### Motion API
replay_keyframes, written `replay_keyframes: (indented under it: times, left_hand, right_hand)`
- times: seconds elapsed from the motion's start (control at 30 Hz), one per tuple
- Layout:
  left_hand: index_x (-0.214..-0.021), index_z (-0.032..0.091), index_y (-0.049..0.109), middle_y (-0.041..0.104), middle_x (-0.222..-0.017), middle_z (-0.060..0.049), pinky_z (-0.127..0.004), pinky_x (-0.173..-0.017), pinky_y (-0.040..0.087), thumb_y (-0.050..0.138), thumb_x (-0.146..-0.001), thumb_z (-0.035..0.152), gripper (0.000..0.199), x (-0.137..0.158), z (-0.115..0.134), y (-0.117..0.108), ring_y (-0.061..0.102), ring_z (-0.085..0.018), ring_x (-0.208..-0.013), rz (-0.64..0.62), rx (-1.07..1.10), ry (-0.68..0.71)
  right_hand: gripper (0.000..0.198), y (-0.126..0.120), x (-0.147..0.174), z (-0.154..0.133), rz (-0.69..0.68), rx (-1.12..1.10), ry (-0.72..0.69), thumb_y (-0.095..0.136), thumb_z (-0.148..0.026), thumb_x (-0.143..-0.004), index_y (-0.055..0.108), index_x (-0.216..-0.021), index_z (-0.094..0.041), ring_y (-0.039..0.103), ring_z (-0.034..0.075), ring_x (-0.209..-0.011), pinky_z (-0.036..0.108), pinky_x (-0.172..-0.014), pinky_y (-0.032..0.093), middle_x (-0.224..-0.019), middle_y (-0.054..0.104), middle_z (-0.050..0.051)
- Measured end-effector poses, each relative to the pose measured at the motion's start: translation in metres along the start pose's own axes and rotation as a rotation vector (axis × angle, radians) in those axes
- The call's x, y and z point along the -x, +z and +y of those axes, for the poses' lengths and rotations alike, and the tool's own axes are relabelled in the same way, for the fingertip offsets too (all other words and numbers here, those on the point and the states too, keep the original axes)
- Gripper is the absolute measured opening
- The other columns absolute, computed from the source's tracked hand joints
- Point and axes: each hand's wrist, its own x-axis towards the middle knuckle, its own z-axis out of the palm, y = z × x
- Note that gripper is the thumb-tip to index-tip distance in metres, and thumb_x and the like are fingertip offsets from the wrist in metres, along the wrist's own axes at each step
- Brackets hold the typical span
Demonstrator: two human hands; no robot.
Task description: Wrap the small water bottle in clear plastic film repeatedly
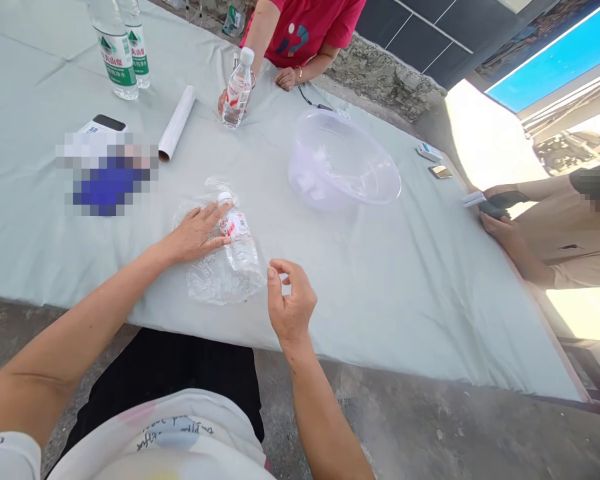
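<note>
A small clear water bottle [243, 252] with a white cap and a red-and-white label lies on its side on crumpled clear plastic film [207, 283]. My left hand [194, 233] rests on the bottle from the left, thumb and fingers spread over its label and neck. Beyond the bottle's base, at the film's right edge, is my right hand [293, 303]. Its thumb and index finger are bent together in a pinch; whether a bit of film is between them I cannot make out.
Across the table [430, 320], a person in red holds a similar bottle [238, 90] upright. A translucent basin [350, 160] stands right of centre. Left are a white roll [177, 123], two large water bottles [117, 63] and a phone [110, 123]. Another person stands at the right.
</note>
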Motion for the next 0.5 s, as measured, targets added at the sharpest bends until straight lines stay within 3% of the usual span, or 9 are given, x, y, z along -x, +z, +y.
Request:
replay_keyframes:
  times: [0.07, 0.17, 0.23, 0.37, 0.5]
  left_hand:
    - [-0.164, 0.025, 0.002, 0.021, -0.17, -0.011, -0.054, -0.124, 0.009, 0.028, -0.101, 0.06, 0.076, 0.005, -0.002, 0.002, 0.022, -0.027, -0.156, 0.002, 0.0, -0.002]
    - [-0.164, 0.026, 0.004, 0.029, -0.167, -0.01, -0.059, -0.123, 0.005, 0.03, -0.101, 0.061, 0.077, 0.012, -0.007, 0.004, 0.026, -0.029, -0.154, 0.027, -0.078, -0.041]
    - [-0.163, 0.026, 0.015, 0.035, -0.165, -0.01, -0.062, -0.122, 0.005, 0.036, -0.1, 0.061, 0.075, 0.016, -0.014, 0.001, 0.023, -0.034, -0.154, 0.044, -0.151, -0.095]
    - [-0.152, 0.025, 0.043, 0.044, -0.159, -0.008, -0.071, -0.118, 0.006, 0.037, -0.103, 0.054, 0.058, 0.024, -0.036, -0.014, 0.025, -0.039, -0.152, 0.103, -0.193, -0.169]
    - [-0.133, 0.017, 0.058, 0.054, -0.148, -0.014, -0.064, -0.118, 0.019, 0.033, -0.104, 0.038, 0.043, 0.033, -0.049, -0.025, 0.042, -0.033, -0.142, 0.39, -0.14, -0.29]
  right_hand:
    - [0.042, 0.012, -0.017, -0.006, -0.04, -0.006, 0.044, 0.054, -0.045, -0.094, 0.059, -0.127, -0.019, 0.066, 0.027, -0.112, 0.045, -0.092, 0.056, -0.125, 0.068, 0.014]
    - [0.065, 0.037, -0.029, -0.016, -0.233, 0.018, 0.078, 0.062, -0.044, -0.089, 0.042, -0.146, -0.019, 0.055, 0.03, -0.132, 0.049, -0.101, 0.053, -0.147, 0.054, 0.017]
    - [0.065, 0.051, -0.026, -0.02, -0.322, 0.043, 0.072, 0.059, -0.034, -0.09, 0.038, -0.15, -0.019, 0.052, 0.029, -0.136, 0.048, -0.104, 0.052, -0.149, 0.051, 0.016]
    - [0.061, 0.063, -0.014, -0.019, -0.329, 0.128, -0.027, 0.053, -0.024, -0.093, 0.037, -0.152, -0.015, 0.044, 0.03, -0.143, 0.047, -0.11, 0.047, -0.153, 0.046, 0.019]
    - [0.056, 0.063, -0.002, -0.021, -0.327, 0.231, -0.18, 0.053, -0.024, -0.096, 0.042, -0.15, -0.013, 0.039, 0.032, -0.145, 0.05, -0.113, 0.043, -0.156, 0.04, 0.021]
